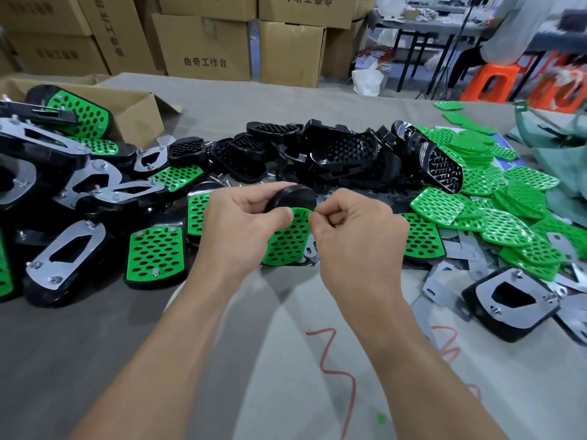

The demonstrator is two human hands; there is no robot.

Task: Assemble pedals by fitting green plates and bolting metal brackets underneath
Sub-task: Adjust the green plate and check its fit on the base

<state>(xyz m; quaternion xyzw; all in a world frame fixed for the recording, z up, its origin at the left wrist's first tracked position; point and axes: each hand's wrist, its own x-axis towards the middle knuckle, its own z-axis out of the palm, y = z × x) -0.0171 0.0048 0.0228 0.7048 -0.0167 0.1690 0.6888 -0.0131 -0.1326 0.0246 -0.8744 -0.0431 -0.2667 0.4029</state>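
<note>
Head view: you're gripping the pedal [295, 198] in your left hand [241, 230], thumb pressing the plate [287, 241] flat — your right hand [359, 246] is pinching its edge, likely seating it.

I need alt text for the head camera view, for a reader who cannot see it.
Two bare hands hold a black plastic pedal with a green perforated plate over a grey table: the left hand grips it, the right hand pinches its far edge. Loose green plates lie right, empty black pedal shells behind, finished pedals with silver metal brackets left.
</note>
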